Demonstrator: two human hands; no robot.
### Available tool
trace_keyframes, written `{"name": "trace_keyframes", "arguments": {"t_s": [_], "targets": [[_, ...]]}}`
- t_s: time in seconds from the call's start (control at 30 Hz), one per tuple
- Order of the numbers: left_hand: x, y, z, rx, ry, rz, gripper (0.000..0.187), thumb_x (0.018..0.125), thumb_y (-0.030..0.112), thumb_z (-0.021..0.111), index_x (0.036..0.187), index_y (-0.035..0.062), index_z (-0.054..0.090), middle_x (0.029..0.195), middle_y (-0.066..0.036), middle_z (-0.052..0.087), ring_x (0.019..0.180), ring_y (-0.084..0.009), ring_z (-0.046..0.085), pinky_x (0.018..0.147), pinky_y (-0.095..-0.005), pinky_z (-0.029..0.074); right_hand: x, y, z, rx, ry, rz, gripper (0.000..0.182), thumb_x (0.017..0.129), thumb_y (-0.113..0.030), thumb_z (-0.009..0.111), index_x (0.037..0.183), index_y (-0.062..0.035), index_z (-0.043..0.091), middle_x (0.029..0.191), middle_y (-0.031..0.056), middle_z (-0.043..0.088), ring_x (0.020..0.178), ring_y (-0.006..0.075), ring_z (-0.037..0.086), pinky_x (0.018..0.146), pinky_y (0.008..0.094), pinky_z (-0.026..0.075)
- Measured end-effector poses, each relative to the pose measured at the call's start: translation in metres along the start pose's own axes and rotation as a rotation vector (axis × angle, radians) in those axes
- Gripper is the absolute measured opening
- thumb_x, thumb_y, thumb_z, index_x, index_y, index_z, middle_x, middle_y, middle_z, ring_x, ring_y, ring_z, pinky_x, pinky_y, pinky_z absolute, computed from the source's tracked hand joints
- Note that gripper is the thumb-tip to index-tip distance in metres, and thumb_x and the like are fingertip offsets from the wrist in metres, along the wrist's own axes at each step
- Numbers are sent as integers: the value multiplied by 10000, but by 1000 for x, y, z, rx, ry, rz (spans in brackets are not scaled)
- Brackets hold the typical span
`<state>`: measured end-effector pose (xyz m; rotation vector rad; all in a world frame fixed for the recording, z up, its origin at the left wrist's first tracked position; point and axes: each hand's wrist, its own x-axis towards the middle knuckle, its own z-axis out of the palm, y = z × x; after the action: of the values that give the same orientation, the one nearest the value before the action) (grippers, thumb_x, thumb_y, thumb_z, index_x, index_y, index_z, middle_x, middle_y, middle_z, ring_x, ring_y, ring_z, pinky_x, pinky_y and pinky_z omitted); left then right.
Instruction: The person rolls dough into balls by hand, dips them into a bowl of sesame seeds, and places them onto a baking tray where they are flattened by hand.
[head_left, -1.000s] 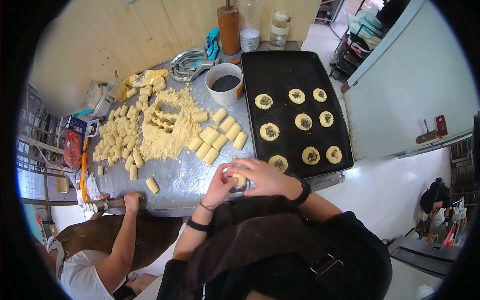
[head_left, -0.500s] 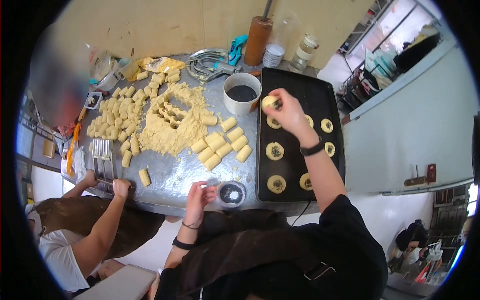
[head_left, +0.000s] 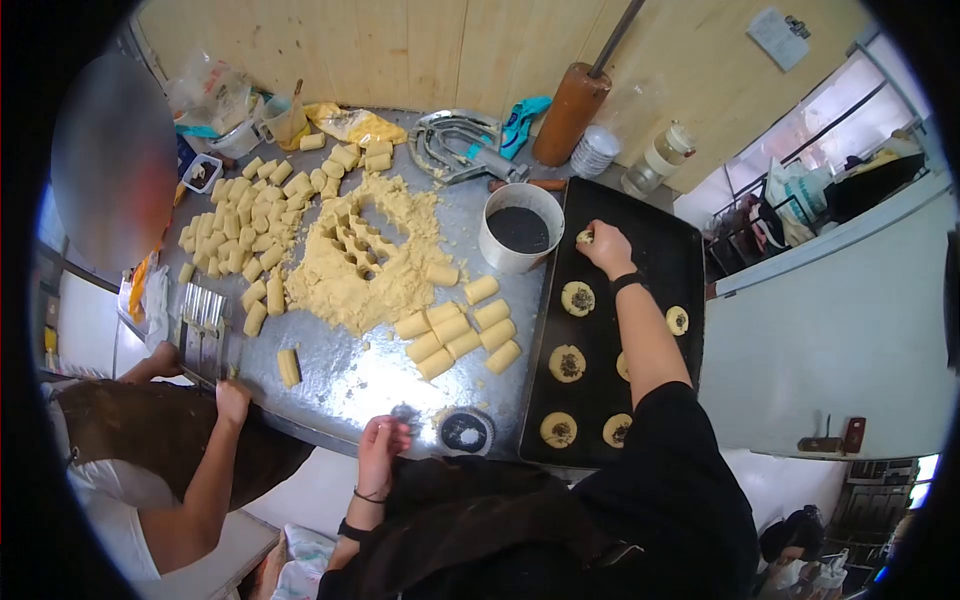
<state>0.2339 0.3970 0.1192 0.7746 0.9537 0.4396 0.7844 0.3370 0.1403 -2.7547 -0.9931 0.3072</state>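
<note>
My right hand [head_left: 607, 250] is closed on a round, pale cookie [head_left: 585, 238] with a dark topping, at the upper left of the black baking tray [head_left: 640, 212]. Whether the cookie rests on the tray is hard to tell. Below that hand, several seed-topped cookies [head_left: 567, 363] lie in rows, some hidden by my right arm. My left hand [head_left: 383, 440] is held over the table's front edge, fingers loosely bent and apart, with nothing seen in it. Just right of it sits a small round dish [head_left: 466, 432] of dark seeds with a white patch.
A white tub [head_left: 520, 228] of dark seeds stands left of the tray. Dough cylinders [head_left: 455, 335] flank a crumbly dough mound [head_left: 365, 285]. At left, a co-worker's hands [head_left: 233, 400] hold a metal tool [head_left: 203, 325]. A wooden roller [head_left: 572, 115] and jar [head_left: 660, 158] stand behind.
The view has shifted, so the table appears lower. My right hand has brought its cookie down toward the tray, and the cookie shows less. My left hand stays near the seed dish.
</note>
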Motion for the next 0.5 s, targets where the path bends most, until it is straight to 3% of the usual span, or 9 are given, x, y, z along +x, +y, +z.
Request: {"name": "trace_keyframes", "arguments": {"t_s": [0.1,0.13,0.33,0.5], "targets": [[7,-2,3,32,-10,34,180,1013,230,490,1065,72,557,942,-72,652,777,-126,609,729,-268,504,6,0,10,-23,195,-162,726,690,-297,777,1308,-41,496,1234,187,591,1167,332,555,969,434,462],[9,-2,5,54,-7,30,178,1011,226,487,1062,70,554,944,-78,645,775,-137,613,723,-276,507,12,1,9,-69,33,-181,926,710,-324,759,1452,-15,300,1429,190,431,1335,320,405,1099,450,337],[22,5,14,149,-27,7,170,1005,216,484,1061,67,545,958,-92,629,773,-160,620,726,-293,513,15,14,46,-75,85,-307,855,815,-375,644,1489,-31,246,1536,168,287,1438,291,244,1154,481,219],[29,8,25,193,-79,-49,179,1006,226,489,1064,65,540,969,-93,626,782,-163,621,739,-306,512,12,18,51,-114,107,-320,820,849,-421,598,1495,-57,248,1538,155,291,1442,294,234,1148,510,208]]}}
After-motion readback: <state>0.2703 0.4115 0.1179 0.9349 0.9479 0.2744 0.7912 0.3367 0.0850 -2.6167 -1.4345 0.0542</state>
